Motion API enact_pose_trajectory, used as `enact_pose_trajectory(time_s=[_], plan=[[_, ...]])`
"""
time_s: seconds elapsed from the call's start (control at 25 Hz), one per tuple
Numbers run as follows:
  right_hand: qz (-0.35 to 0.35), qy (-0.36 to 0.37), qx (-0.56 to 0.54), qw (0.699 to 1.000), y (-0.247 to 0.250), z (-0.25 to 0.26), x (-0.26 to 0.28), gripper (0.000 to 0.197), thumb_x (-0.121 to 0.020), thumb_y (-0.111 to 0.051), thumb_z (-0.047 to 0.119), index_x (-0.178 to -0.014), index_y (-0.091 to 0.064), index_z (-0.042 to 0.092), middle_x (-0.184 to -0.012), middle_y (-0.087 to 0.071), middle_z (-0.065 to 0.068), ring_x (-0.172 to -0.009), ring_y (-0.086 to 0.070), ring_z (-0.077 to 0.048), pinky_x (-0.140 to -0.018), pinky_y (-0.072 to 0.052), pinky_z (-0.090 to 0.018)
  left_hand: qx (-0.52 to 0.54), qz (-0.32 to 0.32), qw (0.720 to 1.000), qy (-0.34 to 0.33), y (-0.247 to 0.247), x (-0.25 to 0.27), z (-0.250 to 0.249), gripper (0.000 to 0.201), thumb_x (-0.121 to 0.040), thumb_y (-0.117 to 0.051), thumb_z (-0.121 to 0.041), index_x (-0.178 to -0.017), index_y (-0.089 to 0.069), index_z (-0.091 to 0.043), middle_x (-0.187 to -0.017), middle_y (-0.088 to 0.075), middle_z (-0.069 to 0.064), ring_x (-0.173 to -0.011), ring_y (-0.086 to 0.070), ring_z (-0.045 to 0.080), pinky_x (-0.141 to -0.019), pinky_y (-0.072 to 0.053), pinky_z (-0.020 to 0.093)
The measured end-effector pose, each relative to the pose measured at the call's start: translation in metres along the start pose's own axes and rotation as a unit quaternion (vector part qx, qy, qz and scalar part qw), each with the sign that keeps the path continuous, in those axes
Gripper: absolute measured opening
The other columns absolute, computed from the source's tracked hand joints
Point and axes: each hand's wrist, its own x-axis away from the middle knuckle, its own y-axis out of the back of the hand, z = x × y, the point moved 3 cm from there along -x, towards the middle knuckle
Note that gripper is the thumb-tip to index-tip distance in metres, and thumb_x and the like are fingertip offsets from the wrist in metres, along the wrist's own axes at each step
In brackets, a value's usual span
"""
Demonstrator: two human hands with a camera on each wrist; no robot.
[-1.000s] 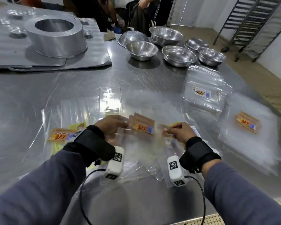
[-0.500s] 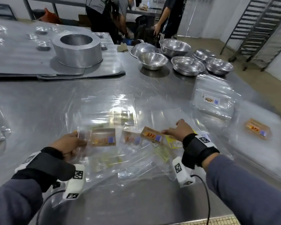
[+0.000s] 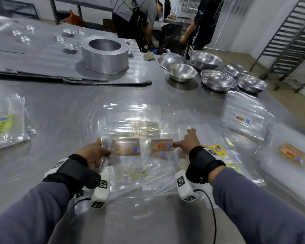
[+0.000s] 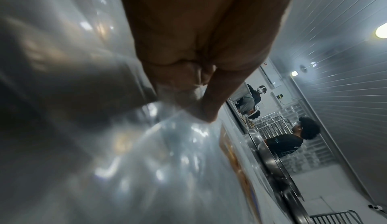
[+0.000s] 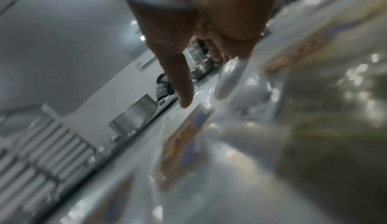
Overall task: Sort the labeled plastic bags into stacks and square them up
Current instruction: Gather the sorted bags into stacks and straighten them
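**Brown-label bag split off from the loose pile**

A clear bag with a brown label [image 3: 128, 146] is pinched at its left edge by the left hand [image 3: 95, 153], thumb on top, fingers curled under. Compared with a second ago, that bag has been pulled leftward out of the jumble, and the hands have been spread well apart. The right hand [image 3: 189, 141] is kept flat-ish, one straight finger pressed on a second brown-label bag [image 3: 161, 145], so nothing is gripped there. It reads like one bag being slid free while the rest of the loose pile [image 3: 130, 173] is held down, so sorting is probably still mid-way and no squaring up has been started here.

Further out on the desk [image 3: 69, 111], finished-looking stacks can be seen: a green-label stack [image 3: 5, 124] far left, a white-label stack [image 3: 243, 118] right, and an orange-label stack [image 3: 292, 154] far right. Yellow-label bags [image 3: 218, 150] are tucked just under the right wrist and could be dragged along. Steel bowls [image 3: 217, 80] and a round metal tin [image 3: 104, 55] are set well back, out of the way. The film is slippery and glary, so edges are hard to make out.
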Motion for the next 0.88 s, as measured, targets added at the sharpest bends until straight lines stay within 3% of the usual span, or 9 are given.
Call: enact_pose_trajectory(time_s=[0.04,0.12,0.2,0.28,0.4,0.52,0.6,0.76,0.88], plan=[[0.015,-0.046,-0.028,0.998,-0.003,0.001,0.001,0.091,-0.066,-0.084,0.01,-0.136,-0.028,-0.005,-0.125,-0.045,-0.019,-0.11,-0.051,-0.032,-0.082,-0.049,-0.036,0.0,-0.004,1.0,-0.001,0.001,-0.002,0.0,0.028,-0.092,-0.038,0.015,-0.11,-0.046,-0.005,-0.084,-0.055,0.016,-0.042,-0.062,0.012,-0.034,-0.046,0.019],[0.064,-0.097,-0.033,0.993,-0.008,0.007,0.005,0.062,-0.07,-0.081,0.014,-0.117,-0.045,-0.007,-0.094,-0.053,-0.014,-0.083,-0.053,-0.027,-0.063,-0.044,-0.031,-0.01,-0.013,1.0,-0.001,0.004,-0.006,0.001,0.026,-0.092,-0.04,0.015,-0.108,-0.046,-0.005,-0.088,-0.056,0.019,-0.042,-0.062,0.012,-0.034,-0.046,0.017],[0.101,-0.115,-0.027,0.988,-0.015,0.013,0.007,0.032,-0.075,-0.077,0.012,-0.09,-0.051,-0.001,-0.067,-0.044,-0.007,-0.06,-0.044,-0.021,-0.053,-0.035,-0.028,-0.045,-0.02,0.999,0.002,0.007,-0.011,0.002,0.027,-0.091,-0.044,0.012,-0.115,-0.045,0.0,-0.098,-0.057,0.026,-0.046,-0.061,0.014,-0.036,-0.046,0.016],[0.128,-0.124,-0.057,0.982,-0.022,0.016,0.008,0.026,-0.077,-0.074,0.01,-0.074,-0.049,0.006,-0.061,-0.04,-0.003,-0.052,-0.037,-0.015,-0.048,-0.031,-0.028,-0.077,-0.027,0.997,0.009,0.01,-0.013,0.002,0.032,-0.091,-0.049,0.008,-0.122,-0.044,0.006,-0.108,-0.057,0.031,-0.051,-0.057,0.015,-0.038,-0.046,0.015],[0.119,-0.083,-0.089,0.985,-0.03,0.023,0.002,0.023,-0.082,-0.066,0.005,-0.068,-0.05,0.014,-0.067,-0.048,-0.002,-0.056,-0.043,-0.012,-0.051,-0.037,-0.024,-0.099,-0.024,0.995,0.01,0.01,-0.013,0.002,0.033,-0.091,-0.05,0.006,-0.123,-0.041,0.003,-0.11,-0.056,0.029,-0.052,-0.052,0.015,-0.036,-0.042,0.014],[0.089,-0.01,-0.094,0.992,-0.022,0.035,0.001,0.024,-0.088,-0.056,-0.002,-0.071,-0.048,0.013,-0.073,-0.052,-0.006,-0.058,-0.052,-0.017,-0.046,-0.045,-0.024,-0.101,-0.017,0.995,0.01,0.011,-0.013,0.002,0.03,-0.092,-0.048,0.006,-0.12,-0.041,0.001,-0.114,-0.056,0.03,-0.062,-0.05,0.019,-0.042,-0.046,0.019],[0.09,-0.003,-0.108,0.99,-0.009,0.033,0.0,0.022,-0.092,-0.048,-0.003,-0.078,-0.043,0.012,-0.08,-0.054,-0.009,-0.059,-0.055,-0.022,-0.046,-0.049,-0.028,-0.102,-0.011,0.995,0.014,0.011,-0.014,0.004,0.033,-0.092,-0.048,0.006,-0.124,-0.041,0.002,-0.117,-0.057,0.031,-0.066,-0.053,0.02,-0.048,-0.048,0.021],[0.07,-0.023,-0.114,0.991,0.023,0.014,-0.007,0.016,-0.094,-0.047,-0.001,-0.101,-0.051,0.012,-0.086,-0.058,-0.014,-0.054,-0.048,-0.021,-0.051,-0.048,-0.031,-0.054,-0.022,0.998,0.004,0.006,-0.004,-0.005,0.029,-0.092,-0.044,0.01,-0.119,-0.047,-0.003,-0.085,-0.063,0.018,-0.054,-0.058,0.017,-0.04,-0.048,0.015],[0.087,-0.038,-0.152,0.984,0.036,0.004,-0.005,0.026,-0.094,-0.044,-0.003,-0.114,-0.052,0.012,-0.076,-0.053,-0.01,-0.05,-0.045,-0.019,-0.048,-0.045,-0.028,0.058,0.058,0.997,-0.015,-0.022,0.022,-0.027,0.026,-0.093,-0.041,0.01,-0.108,-0.052,-0.007,-0.07,-0.069,0.017,-0.053,-0.066,0.019,-0.045,-0.053,0.022]])
